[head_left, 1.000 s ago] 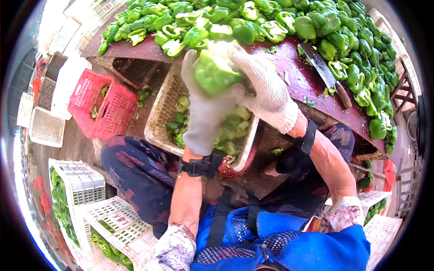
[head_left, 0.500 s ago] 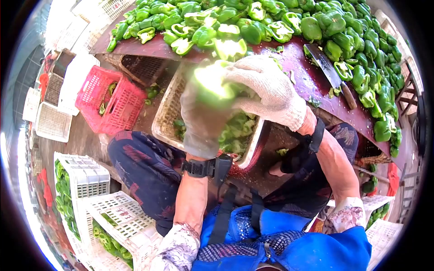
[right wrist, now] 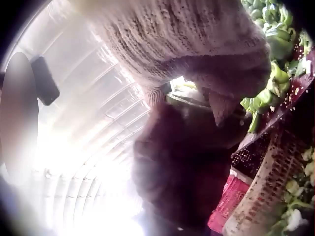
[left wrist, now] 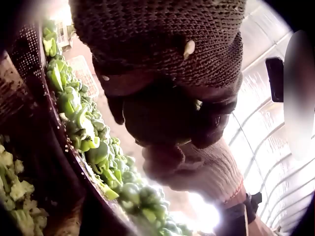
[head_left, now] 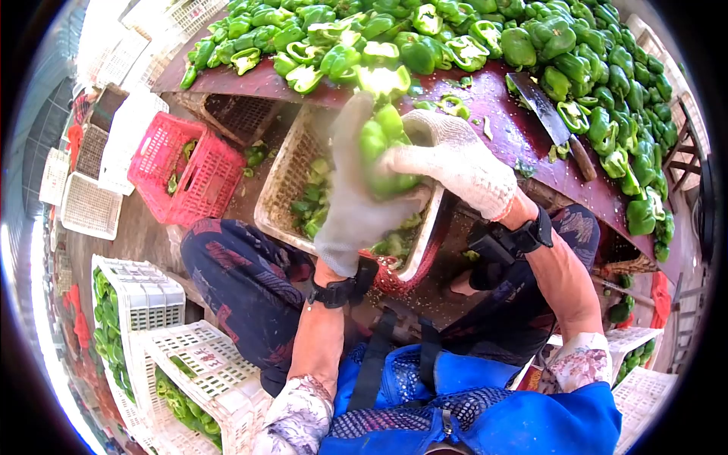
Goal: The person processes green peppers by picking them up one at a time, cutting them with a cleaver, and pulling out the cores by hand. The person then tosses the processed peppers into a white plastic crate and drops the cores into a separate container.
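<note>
A green bell pepper (head_left: 381, 144) is held between both gloved hands above a dirty white crate (head_left: 287, 163) that contains pepper scraps. My left hand (head_left: 350, 189), blurred, supports it from the left, its fingers pointing up. In the left wrist view, the shadowed pepper (left wrist: 157, 118) lies between that hand's thumb and fingers. From the right, my right hand (head_left: 459, 159) grips the pepper with its thumb across the near side. A pale cut edge (right wrist: 189, 101) of the pepper shows in the right wrist view. Much of the pepper is hidden by the gloves.
A heap of green peppers (head_left: 584, 68), several cut open, covers much of the dark red table (head_left: 497, 114). A cleaver (head_left: 542, 110) lies at its right. A pink crate (head_left: 205, 186) stands left; white crates (head_left: 208, 356) with peppers stand beside the left leg.
The pepper has tipped over and come slightly lower between the hands. The left hand has shifted around it, and the right thumb now lies across its near side.
</note>
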`<state>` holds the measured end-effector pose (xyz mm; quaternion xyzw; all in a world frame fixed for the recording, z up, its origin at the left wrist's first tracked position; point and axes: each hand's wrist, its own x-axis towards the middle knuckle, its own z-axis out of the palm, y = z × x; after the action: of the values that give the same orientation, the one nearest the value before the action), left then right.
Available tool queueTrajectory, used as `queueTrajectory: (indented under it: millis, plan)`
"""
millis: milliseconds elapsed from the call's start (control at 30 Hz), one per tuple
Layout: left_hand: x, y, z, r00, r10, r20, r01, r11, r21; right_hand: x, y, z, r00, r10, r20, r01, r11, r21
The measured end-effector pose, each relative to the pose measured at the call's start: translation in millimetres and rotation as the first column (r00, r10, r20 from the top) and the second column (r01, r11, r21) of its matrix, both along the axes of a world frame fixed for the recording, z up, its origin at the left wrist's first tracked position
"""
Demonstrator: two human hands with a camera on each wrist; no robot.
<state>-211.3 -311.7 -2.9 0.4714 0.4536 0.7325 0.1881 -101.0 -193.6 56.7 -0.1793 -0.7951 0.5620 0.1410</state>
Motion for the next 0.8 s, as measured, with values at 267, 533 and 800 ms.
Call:
queueTrajectory:
  millis: [267,533,800]
  plan:
    - [-12.2,2.5,-15.7,0.607,-0.207,0.767,0.235,0.969,0.076,-5.0,-7.6,-31.6,0.971,0.168,-0.173,0.032,0.621,0.783]
    - [-5.2,-2.0,-6.5,0.493,-0.011,0.87,0.106,0.993,-0.047,-14.4,-24.9,-58.1,0.977,0.054,-0.206,0.137,0.581,0.803]
    - [-3.3,1.2,-7.1,0.387,0.249,0.888,-0.105,0.968,-0.226,-29.3,-45.9,-69.8,0.941,-0.045,-0.335,0.262,0.723,0.639]
